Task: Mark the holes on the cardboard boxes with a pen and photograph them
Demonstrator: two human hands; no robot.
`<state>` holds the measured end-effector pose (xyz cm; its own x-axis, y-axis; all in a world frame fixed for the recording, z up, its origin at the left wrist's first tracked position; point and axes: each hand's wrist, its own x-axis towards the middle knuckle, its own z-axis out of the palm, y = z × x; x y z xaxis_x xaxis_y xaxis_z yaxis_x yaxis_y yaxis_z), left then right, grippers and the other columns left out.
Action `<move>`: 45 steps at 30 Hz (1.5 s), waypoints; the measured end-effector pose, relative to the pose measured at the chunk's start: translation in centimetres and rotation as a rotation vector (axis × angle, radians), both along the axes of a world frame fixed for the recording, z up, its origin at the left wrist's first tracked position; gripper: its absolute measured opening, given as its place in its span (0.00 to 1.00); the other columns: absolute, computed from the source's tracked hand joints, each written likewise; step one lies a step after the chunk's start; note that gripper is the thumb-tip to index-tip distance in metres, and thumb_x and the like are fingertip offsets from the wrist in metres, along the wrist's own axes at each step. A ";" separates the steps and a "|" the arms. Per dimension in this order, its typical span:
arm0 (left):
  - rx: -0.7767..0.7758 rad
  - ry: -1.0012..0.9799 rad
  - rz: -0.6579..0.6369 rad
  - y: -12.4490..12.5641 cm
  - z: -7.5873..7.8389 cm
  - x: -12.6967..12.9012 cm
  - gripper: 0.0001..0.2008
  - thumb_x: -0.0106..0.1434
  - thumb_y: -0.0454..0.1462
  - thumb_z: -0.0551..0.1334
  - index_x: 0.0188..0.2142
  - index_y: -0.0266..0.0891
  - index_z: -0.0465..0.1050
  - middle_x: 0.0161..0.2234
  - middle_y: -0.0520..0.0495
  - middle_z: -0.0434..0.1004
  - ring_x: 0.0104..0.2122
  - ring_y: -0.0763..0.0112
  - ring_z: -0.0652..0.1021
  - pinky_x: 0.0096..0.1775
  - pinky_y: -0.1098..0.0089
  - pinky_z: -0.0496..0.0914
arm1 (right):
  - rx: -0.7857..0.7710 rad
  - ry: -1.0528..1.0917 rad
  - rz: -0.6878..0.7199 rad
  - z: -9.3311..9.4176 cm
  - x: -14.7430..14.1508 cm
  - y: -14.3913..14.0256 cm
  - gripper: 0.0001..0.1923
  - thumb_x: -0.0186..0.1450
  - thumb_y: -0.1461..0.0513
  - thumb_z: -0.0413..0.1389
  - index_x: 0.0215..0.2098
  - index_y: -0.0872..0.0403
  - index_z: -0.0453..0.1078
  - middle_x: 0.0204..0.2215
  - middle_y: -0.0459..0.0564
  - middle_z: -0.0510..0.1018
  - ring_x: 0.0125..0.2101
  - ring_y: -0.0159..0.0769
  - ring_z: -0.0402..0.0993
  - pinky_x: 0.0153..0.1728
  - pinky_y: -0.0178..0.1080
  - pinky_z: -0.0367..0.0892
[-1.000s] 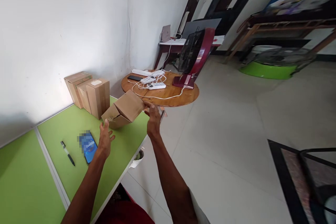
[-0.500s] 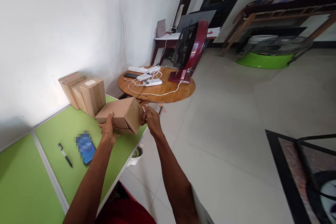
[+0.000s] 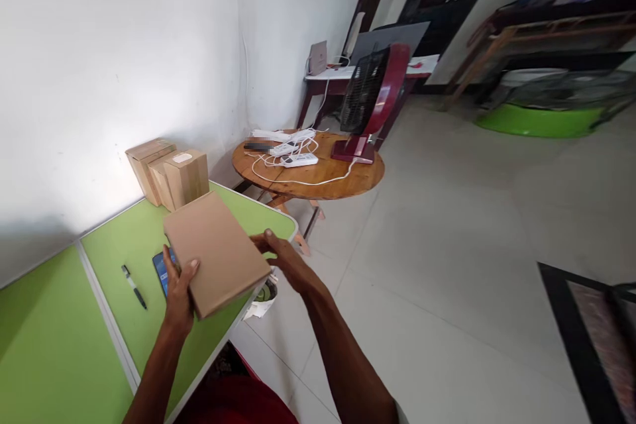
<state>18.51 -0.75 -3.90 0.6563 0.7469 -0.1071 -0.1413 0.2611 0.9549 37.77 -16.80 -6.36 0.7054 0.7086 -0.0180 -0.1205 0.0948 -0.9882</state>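
A plain brown cardboard box (image 3: 218, 252) is tilted above the green table (image 3: 104, 331), its broad flat side facing up. My left hand (image 3: 179, 291) grips its left edge, thumb on the top face and fingers along the side. At its right edge is my right hand (image 3: 288, 262), fingers curled against the side and partly hidden by the box. A phone (image 3: 159, 273) with a blue screen lies by my left hand, partly covered by it. Further left lies a black and white pen (image 3: 134, 287).
Several smaller cardboard boxes (image 3: 186, 179) stand against the wall at the table's far end. Beyond is a round wooden table (image 3: 322, 182) with white power strips (image 3: 299, 159), cables and a red fan (image 3: 392, 89). Below the table's edge sits a small bin (image 3: 267, 291).
The box has been turned and raised toward me, so its broad face now shows instead of its end. My left hand moved left and down with it, partly covering the phone.
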 end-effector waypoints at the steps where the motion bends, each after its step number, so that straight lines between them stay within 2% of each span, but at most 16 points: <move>1: 0.024 0.001 0.033 0.1 0.6 -1.8 0.62 0.61 0.57 0.76 0.84 0.54 0.43 0.77 0.37 0.65 0.68 0.47 0.77 0.64 0.53 0.76 | 0.043 0.032 0.098 0.5 -1.4 0.9 0.47 0.61 0.22 0.59 0.51 0.52 0.85 0.49 0.58 0.87 0.48 0.49 0.81 0.47 0.48 0.78; 2: 0.046 0.015 0.064 0.3 1.2 -3.7 0.60 0.60 0.58 0.77 0.83 0.53 0.49 0.75 0.37 0.69 0.65 0.46 0.79 0.63 0.52 0.77 | 0.090 0.063 0.203 1.0 -2.9 2.0 0.48 0.63 0.24 0.60 0.60 0.50 0.82 0.57 0.59 0.85 0.53 0.52 0.81 0.52 0.51 0.77; 4: 0.081 0.061 0.145 0.9 1.8 -7.4 0.55 0.61 0.60 0.75 0.81 0.51 0.58 0.71 0.37 0.74 0.63 0.44 0.81 0.60 0.51 0.79 | 0.170 0.098 0.372 2.0 -6.4 4.2 0.48 0.66 0.27 0.62 0.72 0.46 0.73 0.67 0.58 0.79 0.64 0.55 0.76 0.63 0.57 0.72; 7: 0.148 0.149 0.297 2.1 1.8 -12.8 0.53 0.60 0.65 0.72 0.77 0.44 0.67 0.68 0.35 0.78 0.65 0.38 0.80 0.62 0.46 0.79 | 0.234 0.124 0.541 3.1 -11.4 6.8 0.51 0.67 0.33 0.67 0.79 0.44 0.64 0.74 0.56 0.72 0.73 0.56 0.67 0.75 0.58 0.59; 10: 0.251 0.230 0.376 2.9 1.4 -17.3 0.53 0.59 0.70 0.70 0.72 0.37 0.74 0.66 0.30 0.79 0.69 0.30 0.75 0.66 0.39 0.75 | 0.294 0.194 0.649 3.9 -15.0 8.5 0.51 0.66 0.38 0.70 0.80 0.43 0.61 0.76 0.54 0.70 0.73 0.55 0.67 0.76 0.57 0.59; 12: 0.308 0.246 0.388 2.9 1.3 -19.3 0.54 0.60 0.73 0.65 0.71 0.37 0.75 0.67 0.29 0.78 0.71 0.29 0.72 0.68 0.38 0.73 | 0.334 0.256 0.681 4.2 -16.5 9.4 0.50 0.65 0.40 0.71 0.79 0.43 0.62 0.74 0.54 0.72 0.71 0.56 0.70 0.73 0.58 0.64; 14: 0.353 0.234 0.370 2.6 1.6 -20.5 0.56 0.64 0.77 0.56 0.73 0.40 0.74 0.71 0.30 0.75 0.73 0.32 0.71 0.69 0.39 0.72 | 0.343 0.304 0.702 4.3 -17.5 10.2 0.49 0.63 0.42 0.73 0.77 0.43 0.65 0.70 0.54 0.77 0.68 0.57 0.73 0.70 0.58 0.68; 17: 0.407 0.261 0.380 2.1 2.1 -21.2 0.54 0.69 0.76 0.45 0.78 0.46 0.68 0.76 0.34 0.68 0.77 0.37 0.66 0.72 0.40 0.68 | 0.307 0.359 0.736 3.8 -18.1 11.1 0.48 0.60 0.42 0.74 0.73 0.45 0.69 0.63 0.54 0.83 0.63 0.57 0.78 0.64 0.57 0.74; 20: 0.509 0.349 0.504 1.7 2.4 -21.4 0.47 0.72 0.71 0.51 0.79 0.50 0.65 0.79 0.38 0.64 0.80 0.38 0.58 0.77 0.35 0.54 | 0.253 0.370 0.768 2.8 -18.2 11.7 0.44 0.59 0.39 0.74 0.67 0.46 0.74 0.58 0.54 0.86 0.59 0.56 0.81 0.62 0.56 0.76; 22: 0.642 0.351 0.538 1.4 2.3 -21.6 0.42 0.75 0.66 0.55 0.80 0.53 0.63 0.80 0.40 0.61 0.81 0.39 0.56 0.78 0.34 0.50 | 0.217 0.338 0.785 2.0 -18.3 12.0 0.40 0.58 0.37 0.75 0.62 0.47 0.78 0.56 0.55 0.87 0.58 0.56 0.82 0.63 0.56 0.74; 25: 0.922 0.297 0.527 1.0 2.3 -22.0 0.39 0.77 0.58 0.60 0.82 0.57 0.56 0.81 0.41 0.57 0.80 0.41 0.57 0.77 0.35 0.55 | 0.233 0.280 0.797 1.1 -18.4 12.6 0.39 0.57 0.36 0.76 0.57 0.48 0.81 0.56 0.56 0.87 0.59 0.56 0.82 0.67 0.57 0.71; 27: 1.088 0.308 0.515 0.8 2.5 -22.4 0.45 0.74 0.56 0.67 0.83 0.58 0.52 0.81 0.40 0.55 0.80 0.39 0.57 0.76 0.35 0.58 | 0.269 0.246 0.787 0.7 -18.5 12.9 0.40 0.57 0.37 0.77 0.59 0.48 0.81 0.58 0.56 0.86 0.60 0.56 0.80 0.69 0.58 0.68; 30: 1.235 0.402 0.491 0.4 3.1 -22.9 0.54 0.67 0.52 0.75 0.84 0.58 0.49 0.81 0.38 0.52 0.80 0.35 0.56 0.74 0.35 0.60 | 0.297 0.201 0.773 0.4 -18.6 13.2 0.43 0.56 0.38 0.78 0.62 0.47 0.79 0.62 0.56 0.85 0.63 0.56 0.78 0.70 0.58 0.67; 35: 1.334 0.470 0.547 -0.7 3.8 -22.6 0.52 0.69 0.50 0.72 0.84 0.57 0.48 0.79 0.36 0.53 0.78 0.36 0.60 0.72 0.37 0.65 | 0.323 0.160 0.798 0.2 -18.0 13.0 0.45 0.56 0.36 0.78 0.63 0.47 0.78 0.61 0.56 0.84 0.67 0.56 0.74 0.72 0.58 0.66; 41: 1.444 0.468 0.665 -1.7 3.6 -21.4 0.51 0.70 0.51 0.71 0.84 0.54 0.47 0.75 0.33 0.61 0.72 0.41 0.69 0.69 0.42 0.70 | 0.322 0.139 0.806 0.9 -17.2 12.5 0.46 0.58 0.40 0.78 0.68 0.47 0.74 0.64 0.56 0.82 0.68 0.55 0.74 0.73 0.57 0.65; 45: 1.427 0.529 0.671 -1.7 2.8 -21.2 0.56 0.69 0.52 0.71 0.85 0.49 0.40 0.77 0.28 0.54 0.74 0.35 0.64 0.69 0.36 0.68 | 0.342 0.142 0.766 1.7 -17.6 12.3 0.46 0.60 0.41 0.77 0.70 0.43 0.71 0.66 0.54 0.80 0.69 0.52 0.72 0.74 0.54 0.64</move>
<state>-2.65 -2.49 -1.09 0.3155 0.5491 0.7739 0.5354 -0.7764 0.3326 20.20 -4.46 -4.69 0.0364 0.9722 0.2315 -0.3942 0.2268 -0.8906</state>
